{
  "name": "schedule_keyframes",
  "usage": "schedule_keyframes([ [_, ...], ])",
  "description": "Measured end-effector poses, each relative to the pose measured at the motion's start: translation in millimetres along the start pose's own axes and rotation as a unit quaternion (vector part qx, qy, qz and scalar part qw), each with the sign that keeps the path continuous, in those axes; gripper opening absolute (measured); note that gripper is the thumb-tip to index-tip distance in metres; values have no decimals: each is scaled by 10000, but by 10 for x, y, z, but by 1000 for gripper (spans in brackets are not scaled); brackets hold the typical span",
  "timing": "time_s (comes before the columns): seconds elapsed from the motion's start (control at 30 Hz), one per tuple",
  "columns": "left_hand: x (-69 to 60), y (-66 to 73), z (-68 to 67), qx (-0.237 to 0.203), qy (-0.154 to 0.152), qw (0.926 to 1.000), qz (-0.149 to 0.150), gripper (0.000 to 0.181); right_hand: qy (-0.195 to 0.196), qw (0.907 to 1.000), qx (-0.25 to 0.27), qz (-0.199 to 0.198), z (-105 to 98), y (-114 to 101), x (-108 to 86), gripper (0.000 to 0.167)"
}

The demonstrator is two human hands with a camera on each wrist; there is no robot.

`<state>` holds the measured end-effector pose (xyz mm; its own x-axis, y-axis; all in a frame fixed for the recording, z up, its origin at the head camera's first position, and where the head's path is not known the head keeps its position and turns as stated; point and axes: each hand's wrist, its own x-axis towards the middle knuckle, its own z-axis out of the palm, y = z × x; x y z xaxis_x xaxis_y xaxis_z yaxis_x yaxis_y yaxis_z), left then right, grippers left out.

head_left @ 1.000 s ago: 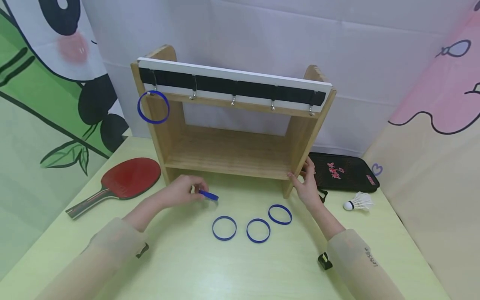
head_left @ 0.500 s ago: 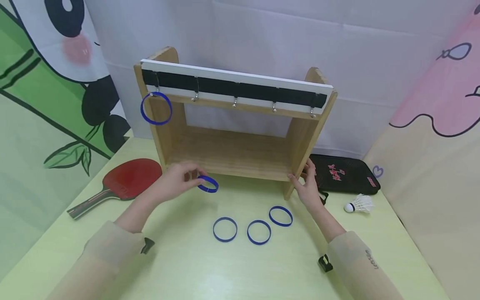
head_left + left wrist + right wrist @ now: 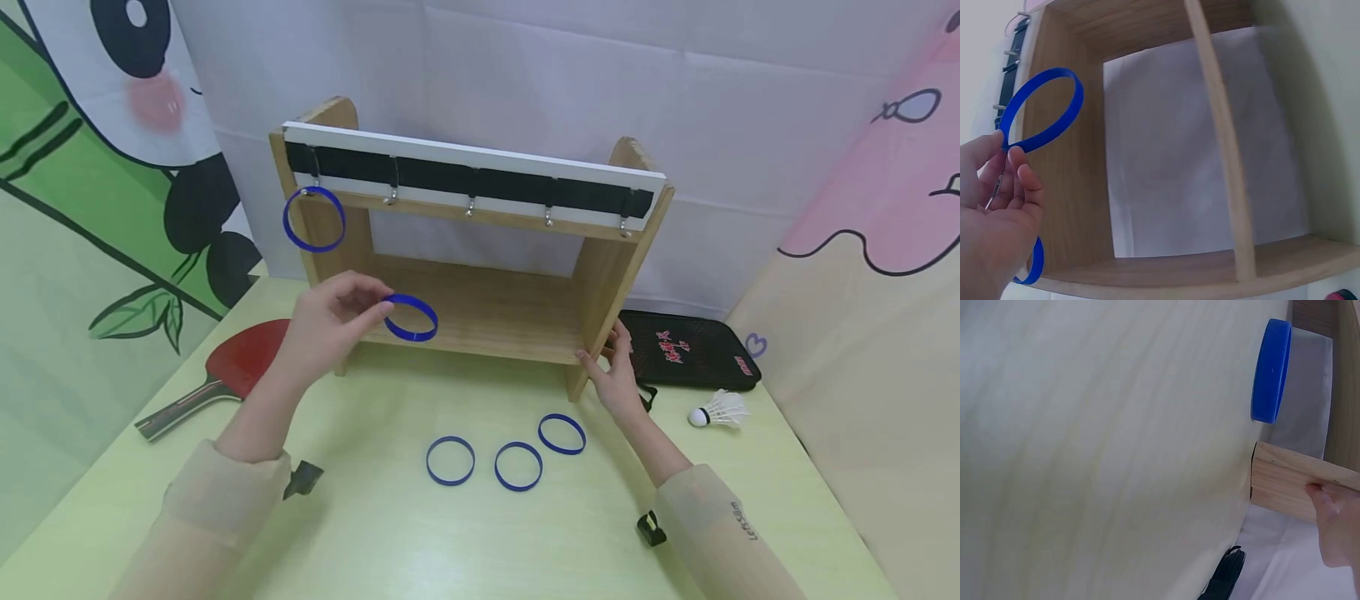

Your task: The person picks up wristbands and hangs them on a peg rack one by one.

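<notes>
My left hand (image 3: pixel 326 329) pinches a blue ring (image 3: pixel 411 336) between thumb and fingertips, raised in front of the wooden shelf (image 3: pixel 480 296). In the left wrist view the ring (image 3: pixel 1075 106) stands out past the fingertips, below the hook strip. A white board with a black band (image 3: pixel 435 171) runs along the shelf's top and carries several metal hooks (image 3: pixel 470 205). Another blue ring (image 3: pixel 318 249) hangs on the leftmost hook. My right hand (image 3: pixel 617 379) grips the shelf's right side panel low down, the thumb in front. Three blue rings, including one at the right (image 3: pixel 564 452), lie on the table.
A red table tennis bat (image 3: pixel 243 358) lies left of the shelf, partly behind my left arm. To the right are a black zip case (image 3: pixel 697 350) and a white shuttlecock (image 3: pixel 720 410). A pale cloth (image 3: pixel 495 75) hangs behind the shelf.
My left hand has lifted the blue ring from near the tabletop up to the shelf's lower board, turning it from edge-on to more face-on. My right hand has kept its grip.
</notes>
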<state>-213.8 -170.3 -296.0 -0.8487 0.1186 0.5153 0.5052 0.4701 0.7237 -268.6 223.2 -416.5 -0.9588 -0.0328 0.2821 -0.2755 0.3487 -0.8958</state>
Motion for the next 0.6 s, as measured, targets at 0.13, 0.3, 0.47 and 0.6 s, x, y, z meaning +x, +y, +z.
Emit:
schedule_keyframes([
  [0.13, 58, 126, -28, -730, 560, 9957, 33, 24, 18, 10000, -11, -23, 3, -6, -3, 77],
  [0.3, 139, 222, -37, -1525, 1275, 9800, -25, 21, 40, 10000, -20, -20, 10, 3, 1, 77],
  [0.47, 253, 252, -34, -2239, 1859, 9566, -130, 22, 23, 10000, 4, -11, 2, 5, 8, 77],
  [0.6, 339, 266, -35, -2720, 2101, 9388, -243, 26, -18, 9999, 69, 95, -6, -87, -14, 77],
])
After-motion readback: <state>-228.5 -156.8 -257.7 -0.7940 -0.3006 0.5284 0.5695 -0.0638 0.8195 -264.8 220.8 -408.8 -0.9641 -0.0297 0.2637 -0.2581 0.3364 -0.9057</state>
